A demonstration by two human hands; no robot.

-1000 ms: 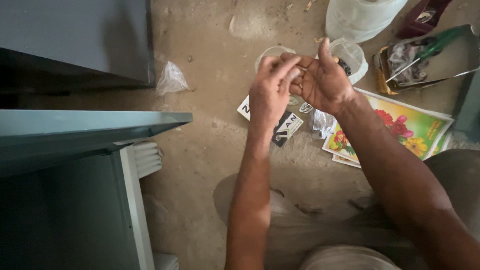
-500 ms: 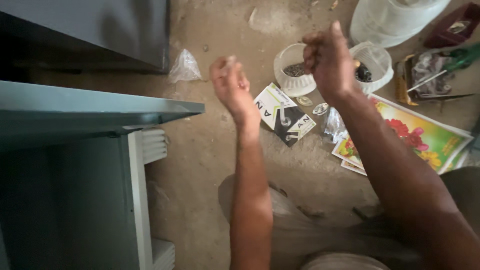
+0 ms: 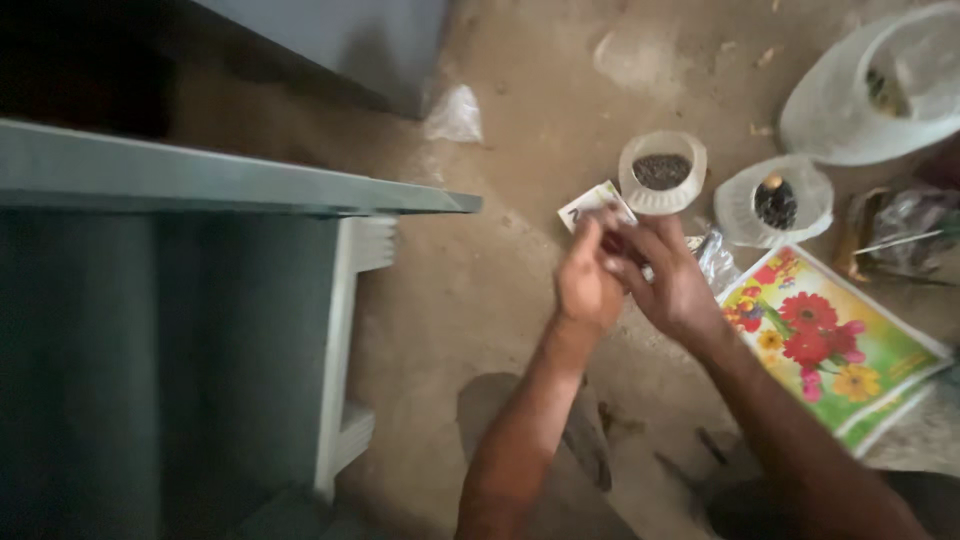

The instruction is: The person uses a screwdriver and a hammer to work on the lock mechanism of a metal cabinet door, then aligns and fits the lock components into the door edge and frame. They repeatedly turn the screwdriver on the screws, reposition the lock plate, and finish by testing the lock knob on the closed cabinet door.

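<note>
My left hand (image 3: 588,282) and my right hand (image 3: 672,288) meet fingertip to fingertip low over the dirt floor. Motion blur hides whether anything small is pinched between them. Just beyond the fingers lies a small white printed packet (image 3: 592,203), partly covered by them. Past it stands a clear plastic cup (image 3: 661,172) with dark seeds inside. To its right is a second clear cup (image 3: 775,200) with dark contents. A large packet printed with bright flowers (image 3: 835,345) lies flat under my right forearm.
A grey-green tabletop edge (image 3: 230,185) fills the left side, with a pale plastic frame (image 3: 345,350) below it. A big white plastic container (image 3: 880,90) stands at top right. A crumpled clear bag (image 3: 455,112) lies by the wall. Cluttered tools (image 3: 900,235) sit at far right.
The hands were joined, then pulled apart and raised as fists. Now they have dropped and come together again near the small packet. The view has shifted right and downward.
</note>
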